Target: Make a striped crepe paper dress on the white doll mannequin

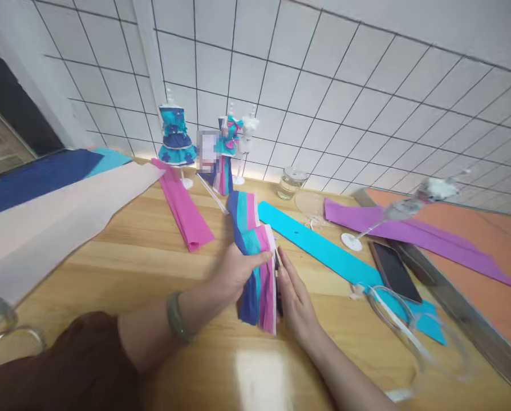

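A layered strip of crepe paper point(250, 240) in navy, turquoise, pink and white stands upright near the middle of the view. My left hand point(237, 268) grips it from the left, thumb across its front. At its right edge is my right hand point(293, 297), fingers closed around a dark, thin tool point(278, 285) that looks like scissors and is mostly hidden. The tool lies along the white edge of the paper. Whether its blades are apart cannot be made out.
Small dress forms point(177, 137) stand at the back by the tiled wall, near a glass jar point(291, 184). Pink paper point(185, 208) lies left, turquoise paper point(319, 245) right. Further right are a phone point(394, 271), a leaning form point(403, 210), purple paper point(426, 237) and ribbon loops.
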